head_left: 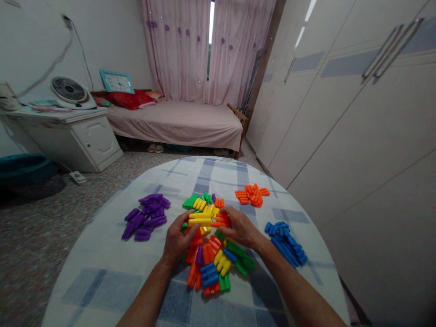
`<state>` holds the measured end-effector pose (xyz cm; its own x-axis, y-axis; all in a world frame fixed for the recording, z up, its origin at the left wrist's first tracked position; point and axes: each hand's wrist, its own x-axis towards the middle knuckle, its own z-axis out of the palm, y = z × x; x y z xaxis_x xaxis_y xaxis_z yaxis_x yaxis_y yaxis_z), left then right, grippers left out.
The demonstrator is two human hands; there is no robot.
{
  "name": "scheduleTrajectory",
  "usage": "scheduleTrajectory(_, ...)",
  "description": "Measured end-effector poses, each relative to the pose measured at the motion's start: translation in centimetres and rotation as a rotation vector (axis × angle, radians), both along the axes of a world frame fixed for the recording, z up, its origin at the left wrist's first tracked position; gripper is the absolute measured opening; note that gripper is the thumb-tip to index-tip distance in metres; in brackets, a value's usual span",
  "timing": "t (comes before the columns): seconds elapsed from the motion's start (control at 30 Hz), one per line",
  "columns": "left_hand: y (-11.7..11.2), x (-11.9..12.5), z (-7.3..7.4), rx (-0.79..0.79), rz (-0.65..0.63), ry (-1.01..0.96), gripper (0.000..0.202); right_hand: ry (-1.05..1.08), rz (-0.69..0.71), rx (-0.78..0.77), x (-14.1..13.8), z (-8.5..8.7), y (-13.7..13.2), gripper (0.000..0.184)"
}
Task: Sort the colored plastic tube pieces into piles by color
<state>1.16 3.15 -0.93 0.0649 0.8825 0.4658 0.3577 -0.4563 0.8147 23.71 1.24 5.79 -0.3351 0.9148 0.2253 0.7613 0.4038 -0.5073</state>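
A mixed heap of coloured plastic pieces (213,259) lies in the middle of a round table with a checked cloth (102,272). My left hand (177,240) rests on the heap's left side, fingers curled around a yellow piece (200,221). My right hand (240,227) is on the heap's right side, fingers pinched on an orange piece (218,223). A purple pile (146,215) lies to the left, an orange pile (252,195) at the far right, and a blue pile (286,240) at the right.
White wardrobe doors (340,113) run along the right. A bed (177,120) stands at the back under pink curtains. A white cabinet (75,136) with a fan is at the left, a teal basin (23,165) on the floor.
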Motion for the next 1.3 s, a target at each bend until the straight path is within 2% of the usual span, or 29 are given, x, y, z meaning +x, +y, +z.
scheduleTrajectory(0.2, 0.0, 0.0, 0.3, -0.009, 0.010, -0.040, 0.024, -0.024, -0.123, 0.046, 2.1, -0.9, -0.4, 0.031)
scheduleTrajectory(0.37, 0.0, -0.1, 0.6, 0.031, -0.064, -0.007, 0.052, 0.012, -0.076, 0.038, 2.1, -1.4, -0.9, 0.035)
scheduleTrajectory(0.47, 0.1, -0.1, 0.5, -0.019, -0.083, 0.001, 0.042, 0.017, -0.043, 0.064, 1.0, -1.5, -0.9, 0.039)
scheduleTrajectory(0.57, 0.3, -0.4, 0.3, -0.111, -0.036, -0.048, 0.037, -0.020, -0.030, 0.103, 0.4, -1.8, -0.7, 0.040)
scheduleTrajectory(0.63, 0.4, -0.6, 0.3, -0.156, 0.006, -0.103, 0.037, -0.062, -0.046, 0.127, 0.9, -2.0, -0.4, 0.038)
scheduleTrajectory(0.7, 0.5, -0.7, 0.2, -0.171, 0.021, -0.133, 0.038, -0.074, -0.134, 0.167, 2.5, -2.1, 0.1, 0.036)
scheduleTrajectory(0.8, 0.7, -0.6, 0.3, -0.192, -0.006, -0.121, 0.040, -0.013, -0.457, 0.235, 6.6, -1.8, 1.3, 0.038)
scheduleTrajectory(0.87, 0.9, -0.5, 0.3, -0.218, -0.022, -0.124, 0.042, -0.014, -0.719, 0.191, 9.8, -1.6, 2.5, 0.041)
scheduleTrajectory(0.93, 1.0, -0.4, 0.3, -0.244, -0.026, -0.150, 0.045, -0.062, -0.904, 0.053, 12.6, -1.4, 3.8, 0.041)
scheduleTrajectory(1.07, 1.2, -0.4, 0.2, -0.274, -0.035, -0.181, 0.047, -0.087, -1.018, -0.079, 15.6, -2.1, 5.8, 0.036)
scheduleTrajectory(1.17, 1.3, -0.4, 0.0, -0.267, -0.024, -0.189, 0.048, -0.090, -1.044, -0.130, 16.0, -2.8, 6.8, 0.033)
scheduleTrajectory(1.3, 1.3, -0.5, 0.0, -0.248, -0.007, -0.170, 0.048, -0.104, -0.998, -0.167, 15.7, -3.2, 7.0, 0.026)
